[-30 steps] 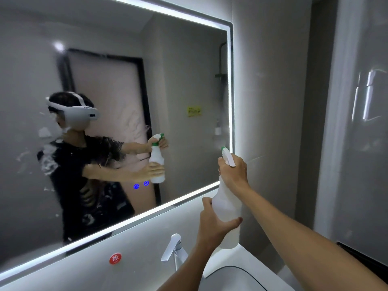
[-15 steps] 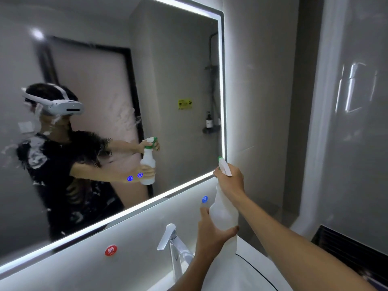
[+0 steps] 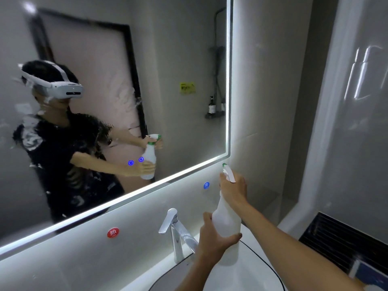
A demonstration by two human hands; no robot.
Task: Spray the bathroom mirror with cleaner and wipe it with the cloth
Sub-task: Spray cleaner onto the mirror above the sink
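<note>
The person holds a white plastic spray bottle with a green nozzle [image 3: 227,215] over the white sink worktop [image 3: 247,276], below the big lit wall mirror [image 3: 168,80]. The left hand [image 3: 214,241] wraps round the bottle's fat bottom, and the right hand [image 3: 234,189] grips the trigger top. White foam blobs sit on the glass at the left. To spray well, I think the nozzle should point up at the clean part. No cloth shows.

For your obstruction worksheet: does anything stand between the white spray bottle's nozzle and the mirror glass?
Nothing visible does. The white plastic spray bottle, held by the right hand and left hand, has open air before the lit-edged wall mirror.
</note>
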